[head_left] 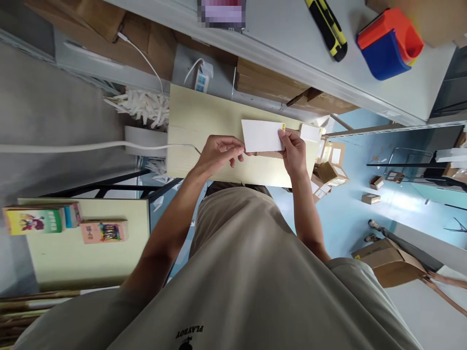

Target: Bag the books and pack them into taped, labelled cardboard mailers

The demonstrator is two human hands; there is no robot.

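A white rectangular label [261,136] with a small yellow mark at its upper right corner is held over the pale yellow table [204,116]. My right hand [295,150] grips its right end, thumb on top. At the lower left corner, my left hand [222,154] has thumb and forefinger closed on the label's edge, the other fingers loosely curled. Brown cardboard [270,154] shows just below the label, mostly hidden by it. Beyond my right hand lies a similar white label [310,132] at the table's right end.
A grey shelf [277,34] above bears a yellow-black utility knife [328,30] and an orange-blue tape dispenser [389,44]. A bin of white paper strips [146,108] stands left. Cardboard boxes [332,172] lie right. Another person's hands [434,281] hold a large carton [390,262].
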